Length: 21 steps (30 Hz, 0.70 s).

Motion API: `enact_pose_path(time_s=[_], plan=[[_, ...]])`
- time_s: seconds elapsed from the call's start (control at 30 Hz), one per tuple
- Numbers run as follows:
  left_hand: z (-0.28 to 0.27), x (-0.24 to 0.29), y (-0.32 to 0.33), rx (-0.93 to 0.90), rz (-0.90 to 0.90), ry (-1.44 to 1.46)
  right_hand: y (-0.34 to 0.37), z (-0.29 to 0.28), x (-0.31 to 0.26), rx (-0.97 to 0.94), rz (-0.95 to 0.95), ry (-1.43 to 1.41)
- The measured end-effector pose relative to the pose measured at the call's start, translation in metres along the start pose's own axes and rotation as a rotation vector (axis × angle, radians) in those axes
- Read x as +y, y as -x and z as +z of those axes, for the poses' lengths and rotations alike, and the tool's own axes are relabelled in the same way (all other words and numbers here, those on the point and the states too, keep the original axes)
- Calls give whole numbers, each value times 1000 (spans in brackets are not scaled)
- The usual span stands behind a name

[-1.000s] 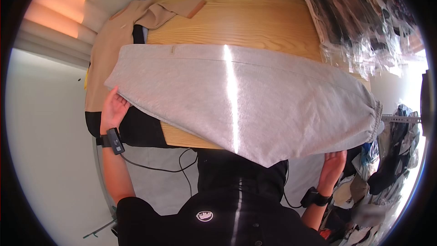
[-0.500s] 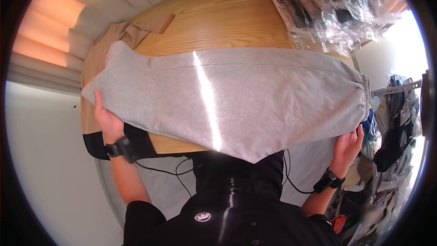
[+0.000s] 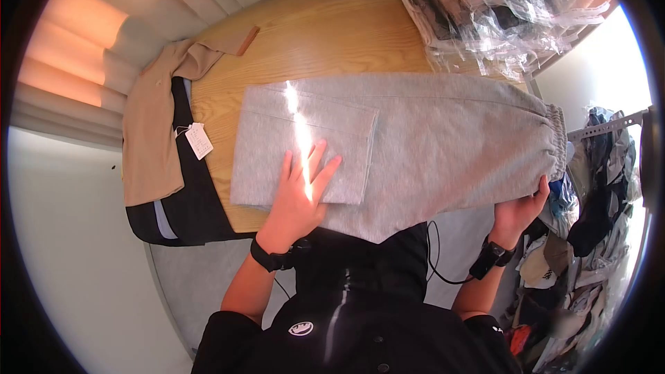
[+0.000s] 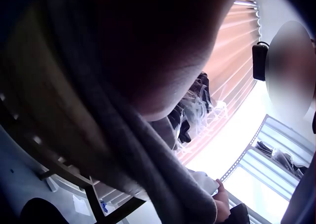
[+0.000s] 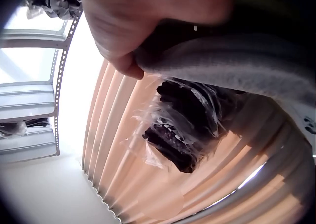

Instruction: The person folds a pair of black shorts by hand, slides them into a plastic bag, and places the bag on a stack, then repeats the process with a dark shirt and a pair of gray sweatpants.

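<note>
Grey sweatpants (image 3: 443, 145) lie across the wooden table, their left part folded over on top of the rest. My left hand (image 3: 301, 197) rests on the folded part with its fingers spread and straight. At the lower right edge of the cloth, near the gathered cuff (image 3: 556, 142), is my right hand (image 3: 519, 211); the cloth hides some of its fingers. In the right wrist view, the thumb side of my right hand (image 5: 153, 21) is at the grey cloth (image 5: 227, 66). The left wrist view shows my left hand (image 4: 163, 51) dark and close above a grey cloth edge (image 4: 148, 155).
A tan and black garment (image 3: 154, 138) with a white tag (image 3: 199, 140) lies at the table's left side. Clothes in clear plastic (image 3: 485, 14) are stacked at the back right. More bagged clothes (image 3: 596, 194) hang or lie right of the table. A cable (image 3: 440, 270) hangs below the table edge.
My left hand has moved right, and the left end of the sweatpants is now folded over to the right. The tan and black garment and its tag are uncovered. My right hand has stayed near the cuff.
</note>
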<state>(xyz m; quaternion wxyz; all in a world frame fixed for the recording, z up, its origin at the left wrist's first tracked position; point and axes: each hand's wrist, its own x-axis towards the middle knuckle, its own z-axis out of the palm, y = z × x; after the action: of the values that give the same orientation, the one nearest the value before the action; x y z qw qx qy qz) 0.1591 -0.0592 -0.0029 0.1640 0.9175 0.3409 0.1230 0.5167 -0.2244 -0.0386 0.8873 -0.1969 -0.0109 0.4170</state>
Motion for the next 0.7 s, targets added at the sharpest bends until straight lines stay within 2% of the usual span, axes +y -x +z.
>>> enact_pose_path(time_s=[0.17, 0.33, 0.37, 0.43, 0.7], plan=[[1, 8, -1, 41, -99, 29, -5, 0, 13, 68, -117, 56], [23, 2, -14, 644, -101, 465, -7, -5, 15, 152, -150, 84], [23, 7, -14, 644, -102, 467, -7, -5, 15, 152, -150, 86], [19, 18, -16, 109, -86, -129, -8, -5, 16, 211, -176, 142], [23, 14, -17, 144, -66, -87, -6, -1, 20, 216, -221, 152]])
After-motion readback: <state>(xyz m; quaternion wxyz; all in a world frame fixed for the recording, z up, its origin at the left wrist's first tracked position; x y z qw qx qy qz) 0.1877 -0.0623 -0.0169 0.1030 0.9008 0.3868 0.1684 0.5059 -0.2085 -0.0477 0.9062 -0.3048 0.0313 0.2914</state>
